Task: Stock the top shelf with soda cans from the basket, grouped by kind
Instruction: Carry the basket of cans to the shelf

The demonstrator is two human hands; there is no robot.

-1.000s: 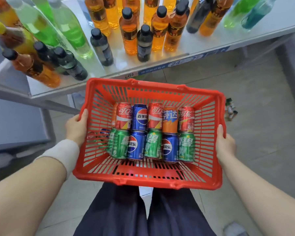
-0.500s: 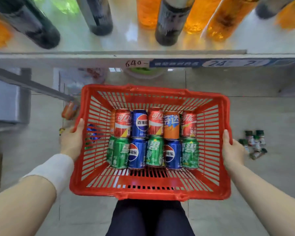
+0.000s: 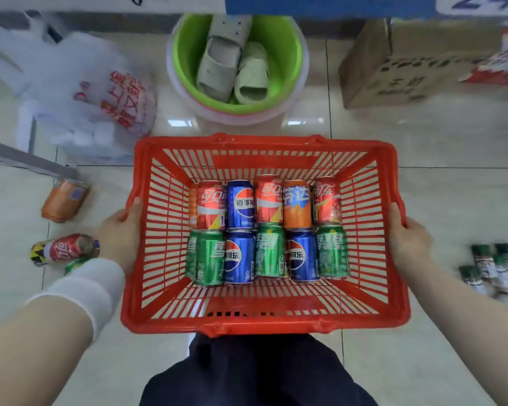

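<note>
Head view, looking straight down. Item: red basket (image 3: 264, 323), held level over tiled floor above dark trousers (image 3: 255, 373). The left hand (image 3: 121, 230) grips the left rim and the right hand (image 3: 408, 238) the right rim, each thumb over the edge, the other fingers hidden outside the wall. Contents: two rows of cans lying on their sides and touching, with red cola cans (image 3: 211, 205), blue cola cans (image 3: 240, 203) and an orange can (image 3: 296, 206) in the far row, and green cans (image 3: 210, 259) alternating with blue in the near row. One more orange can shows half hidden at the far-left corner. The top shelf is out of view; only a blue price strip (image 3: 320, 4) crosses the far edge. Hazards, as judged: cans on their sides would roll and bunch if the basket tips. Both hands are occupied, so no can is liftable until one lets go, and a one-handed hold may sag. The kinds are interleaved, inviting a mis-sort. Surroundings: green bucket (image 3: 288, 54) holding slippers (image 3: 223, 60), far and centre; white plastic bag (image 3: 85, 92), far left; cardboard box (image 3: 393, 74), far right. An orange container (image 3: 63, 202) and a crushed red can (image 3: 65, 247) lie left, and small green-capped bottles (image 3: 493, 268) lie right. These are likely trip points, and they narrow any spot for setting the basket down.
</note>
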